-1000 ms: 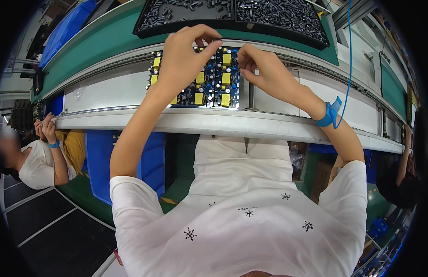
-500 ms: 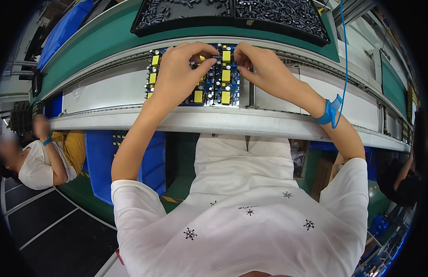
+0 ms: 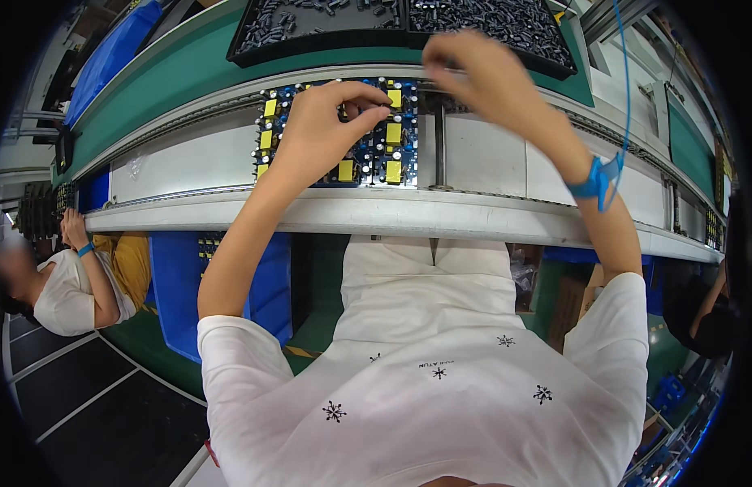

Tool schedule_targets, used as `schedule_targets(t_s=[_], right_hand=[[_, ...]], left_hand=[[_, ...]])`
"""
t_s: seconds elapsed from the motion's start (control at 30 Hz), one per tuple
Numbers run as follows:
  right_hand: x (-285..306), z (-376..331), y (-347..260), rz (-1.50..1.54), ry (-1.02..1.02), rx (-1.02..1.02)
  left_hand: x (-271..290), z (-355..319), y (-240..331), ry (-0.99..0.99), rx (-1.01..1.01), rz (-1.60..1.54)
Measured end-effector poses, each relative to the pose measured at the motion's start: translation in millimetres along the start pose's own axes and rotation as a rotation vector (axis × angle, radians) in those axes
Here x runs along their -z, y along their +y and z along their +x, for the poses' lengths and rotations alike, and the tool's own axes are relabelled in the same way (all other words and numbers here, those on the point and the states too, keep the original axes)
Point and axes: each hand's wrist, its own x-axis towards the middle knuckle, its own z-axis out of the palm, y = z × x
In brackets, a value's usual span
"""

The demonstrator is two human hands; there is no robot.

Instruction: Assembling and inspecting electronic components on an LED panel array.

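Blue circuit boards with yellow blocks and small round parts sit side by side on the conveyor. Over them is my left hand, its thumb and forefinger brought together at the upper right part of the boards. Whatever is between those fingertips is too small to make out. My right hand is lifted off the boards, smeared by motion, just in front of the right black tray. Its finger state is not clear. On the right wrist is a blue strap with a cord.
Small dark cylindrical parts fill the right tray; the left black tray holds fewer. A metal rail runs along the near conveyor edge. Below hangs a blue bin. Another person works at far left.
My right hand has left the boards and moved up and right toward the tray. My left hand stays nearly in place. The boards have shifted very slightly left.
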Motion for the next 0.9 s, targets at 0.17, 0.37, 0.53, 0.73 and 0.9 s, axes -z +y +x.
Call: schedule_targets(t_s=[0.17,0.37,0.53,0.73,0.9], right_hand=[[17,31,65,-0.39,0.264,-0.081],[20,39,82,-0.077,0.064,-0.276],[17,40,73,-0.088,0.084,-0.306],[18,38,67,-0.029,0.135,-0.279],[23,37,53,-0.101,0.173,-0.361]], left_hand=[[-1,3,2,-0.033,0.025,-0.076],[-5,7,8,-0.117,-0.043,-0.004],[-12,11,6,-0.128,-0.345,0.219],[-13,16,6,-0.189,-0.467,0.412],[-15,20,1,-0.191,-0.467,0.401]])
